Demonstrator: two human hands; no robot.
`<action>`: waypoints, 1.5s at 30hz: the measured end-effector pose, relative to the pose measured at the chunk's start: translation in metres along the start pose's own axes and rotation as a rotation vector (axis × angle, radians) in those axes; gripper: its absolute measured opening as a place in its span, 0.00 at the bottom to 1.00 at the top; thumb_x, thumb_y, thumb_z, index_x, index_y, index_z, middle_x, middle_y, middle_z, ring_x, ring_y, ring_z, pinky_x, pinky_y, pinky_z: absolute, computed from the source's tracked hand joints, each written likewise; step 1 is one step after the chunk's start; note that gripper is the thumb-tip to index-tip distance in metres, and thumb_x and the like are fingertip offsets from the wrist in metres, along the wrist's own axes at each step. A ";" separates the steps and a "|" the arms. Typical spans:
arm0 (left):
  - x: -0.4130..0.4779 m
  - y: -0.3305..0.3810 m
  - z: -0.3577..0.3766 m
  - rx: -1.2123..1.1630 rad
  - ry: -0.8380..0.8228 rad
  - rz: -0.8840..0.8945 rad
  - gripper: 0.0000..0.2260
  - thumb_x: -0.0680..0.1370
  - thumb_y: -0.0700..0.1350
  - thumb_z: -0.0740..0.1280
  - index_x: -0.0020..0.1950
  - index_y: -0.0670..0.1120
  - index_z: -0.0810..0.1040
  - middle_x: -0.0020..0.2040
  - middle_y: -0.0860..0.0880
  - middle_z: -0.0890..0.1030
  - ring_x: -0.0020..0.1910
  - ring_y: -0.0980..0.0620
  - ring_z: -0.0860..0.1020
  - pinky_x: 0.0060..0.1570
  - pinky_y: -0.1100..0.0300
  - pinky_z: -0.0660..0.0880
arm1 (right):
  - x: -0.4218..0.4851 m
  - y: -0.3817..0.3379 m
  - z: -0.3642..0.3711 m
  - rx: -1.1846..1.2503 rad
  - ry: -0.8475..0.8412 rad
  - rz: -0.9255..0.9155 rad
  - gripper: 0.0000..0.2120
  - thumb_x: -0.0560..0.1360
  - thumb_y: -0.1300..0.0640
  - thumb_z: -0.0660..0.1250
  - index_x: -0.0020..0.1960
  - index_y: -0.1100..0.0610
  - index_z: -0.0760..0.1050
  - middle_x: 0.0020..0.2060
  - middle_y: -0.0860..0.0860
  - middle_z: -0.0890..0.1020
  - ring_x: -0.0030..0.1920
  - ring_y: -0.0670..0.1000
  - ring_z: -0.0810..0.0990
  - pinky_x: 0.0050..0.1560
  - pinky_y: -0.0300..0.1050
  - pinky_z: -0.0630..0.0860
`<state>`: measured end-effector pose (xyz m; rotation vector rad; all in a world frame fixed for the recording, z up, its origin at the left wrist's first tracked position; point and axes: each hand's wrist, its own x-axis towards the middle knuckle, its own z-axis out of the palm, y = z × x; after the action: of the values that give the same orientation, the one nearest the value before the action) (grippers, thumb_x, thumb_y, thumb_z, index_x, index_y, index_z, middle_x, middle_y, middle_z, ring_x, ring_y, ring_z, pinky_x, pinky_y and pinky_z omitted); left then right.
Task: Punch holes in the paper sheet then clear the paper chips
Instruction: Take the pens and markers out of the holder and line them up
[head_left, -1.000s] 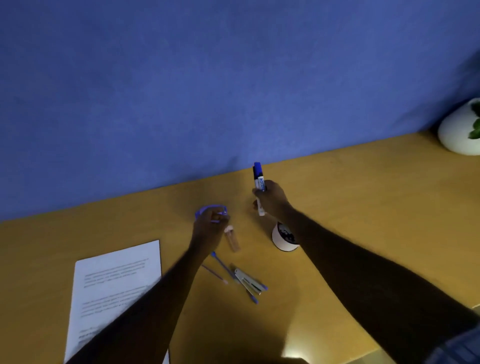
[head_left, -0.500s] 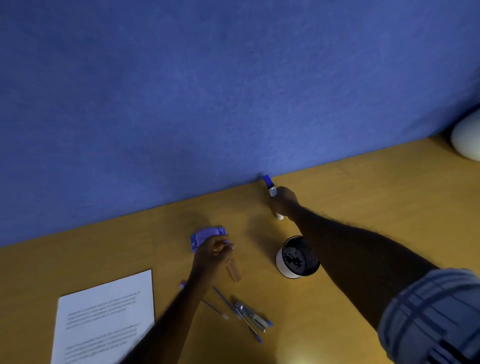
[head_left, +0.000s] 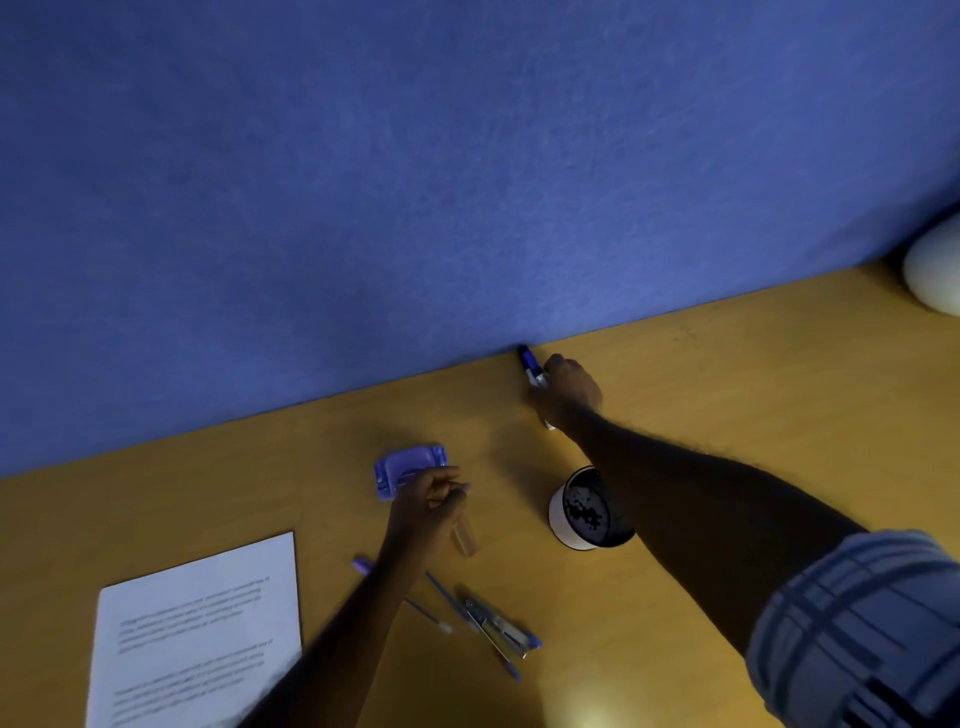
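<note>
My right hand (head_left: 569, 392) gripped a slim blue-capped marker (head_left: 531, 366) against the far felt wall; my left hand (head_left: 428, 501) closed on the boxy plastic hole punch (head_left: 402, 465), right of the flat printed paper sheet (head_left: 200, 629).

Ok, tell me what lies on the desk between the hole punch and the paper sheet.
Nothing visible does. The left hand rests on the blue hole punch, and the desk between it and the paper sheet is bare. The pens and stapler lie to the right of that path.
</note>
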<state>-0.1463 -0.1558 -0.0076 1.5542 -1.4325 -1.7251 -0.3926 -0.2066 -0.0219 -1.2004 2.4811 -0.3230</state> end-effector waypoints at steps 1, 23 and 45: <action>-0.001 -0.001 0.000 0.005 0.001 0.003 0.11 0.77 0.36 0.69 0.59 0.39 0.78 0.54 0.38 0.82 0.55 0.38 0.81 0.58 0.41 0.77 | 0.000 -0.001 0.001 -0.002 0.000 -0.009 0.18 0.76 0.47 0.65 0.59 0.59 0.72 0.55 0.58 0.79 0.54 0.61 0.79 0.48 0.53 0.77; -0.007 -0.016 -0.003 0.175 -0.032 0.110 0.11 0.76 0.40 0.70 0.58 0.44 0.78 0.51 0.48 0.82 0.50 0.52 0.82 0.51 0.55 0.80 | 0.022 0.000 0.000 0.156 0.012 0.064 0.22 0.78 0.49 0.65 0.63 0.65 0.72 0.60 0.61 0.74 0.59 0.62 0.74 0.57 0.56 0.75; -0.053 -0.059 -0.061 0.534 0.165 0.169 0.05 0.75 0.44 0.70 0.49 0.47 0.82 0.46 0.49 0.85 0.46 0.51 0.82 0.46 0.59 0.76 | -0.116 -0.071 -0.021 0.060 0.148 -0.596 0.15 0.73 0.55 0.70 0.57 0.60 0.78 0.54 0.58 0.78 0.56 0.58 0.76 0.54 0.52 0.75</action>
<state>-0.0563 -0.1139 -0.0243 1.7178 -1.9751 -1.1391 -0.2849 -0.1573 0.0487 -1.9330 2.1503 -0.6524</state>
